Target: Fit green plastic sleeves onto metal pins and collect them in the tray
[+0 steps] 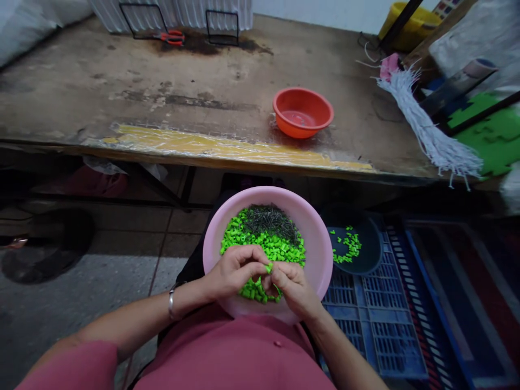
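Observation:
A pink basin (317,238) rests on my lap, filled with many small bright green plastic tubes (280,249) and a heap of thin dark metal pins (270,219) at its far side. Both hands meet over the near part of the basin. My left hand (235,268) has its fingers curled and pinched together. My right hand (290,284) is closed too, and between the fingertips of the two hands sits one green tube (268,267). What else the fingers hold is hidden.
A dark round dish (368,252) with a few green tubes stands on a blue plastic crate (377,325) at my right. Ahead is a worn wooden table (182,92) with an orange bowl (303,112), red scissors (173,37) and a bundle of white cords (430,130).

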Tool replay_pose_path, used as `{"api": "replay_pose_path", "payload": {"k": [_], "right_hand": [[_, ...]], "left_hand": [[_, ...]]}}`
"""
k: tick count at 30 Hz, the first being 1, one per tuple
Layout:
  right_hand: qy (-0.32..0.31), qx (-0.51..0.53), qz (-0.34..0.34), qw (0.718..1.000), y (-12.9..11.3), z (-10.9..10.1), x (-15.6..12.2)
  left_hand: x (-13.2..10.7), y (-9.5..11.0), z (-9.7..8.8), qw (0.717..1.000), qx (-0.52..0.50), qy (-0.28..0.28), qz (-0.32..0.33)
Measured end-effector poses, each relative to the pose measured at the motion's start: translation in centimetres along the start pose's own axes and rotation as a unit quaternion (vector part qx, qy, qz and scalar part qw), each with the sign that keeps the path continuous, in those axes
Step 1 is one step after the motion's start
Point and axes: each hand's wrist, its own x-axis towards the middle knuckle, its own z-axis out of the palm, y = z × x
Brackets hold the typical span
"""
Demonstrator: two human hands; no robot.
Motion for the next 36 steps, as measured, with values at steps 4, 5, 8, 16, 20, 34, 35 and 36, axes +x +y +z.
{"api": "replay_pose_path", "payload": {"k": [4, 5, 8, 16, 20, 34, 35, 36], "right_hand": [[-0.001, 0.096, 0.010, 0.995, 0.3, 0.1, 0.1], [-0.004, 0.110, 0.019, 0.994, 0.3, 0.1, 0.1], [-0.007, 0.134, 0.050, 0.990, 0.2, 0.2, 0.0], [-0.030, 0.164, 0.087, 0.982, 0.9, 0.1, 0.1], [-0.010, 0.162, 0.089, 0.983, 1.3, 0.7, -0.5], [0.140, -0.094, 0.036, 0.985, 0.0, 0.5, -0.4], [0.154, -0.106, 0.029, 0.982, 0.1, 0.8, -0.5], [0.165, -0.114, 0.022, 0.980, 0.3, 1.1, -0.5]], "left_hand": [[0.4, 0.1, -0.3, 0.993, -0.080, -0.003, -0.088], [0.4, 0.2, -0.4, 0.992, -0.088, -0.005, -0.096], [0.3, 0.3, -0.5, 0.991, -0.085, -0.014, -0.101], [0.1, 0.4, -0.9, 0.997, -0.013, -0.038, -0.067], [-0.5, 0.4, -0.4, 0.999, -0.001, -0.038, -0.029], [-0.8, -1.6, 1.2, 0.970, -0.153, 0.029, -0.189], [-0.7, -1.7, 1.3, 0.969, -0.158, 0.031, -0.188], [-0.7, -1.8, 1.4, 0.969, -0.161, 0.032, -0.186]]}}
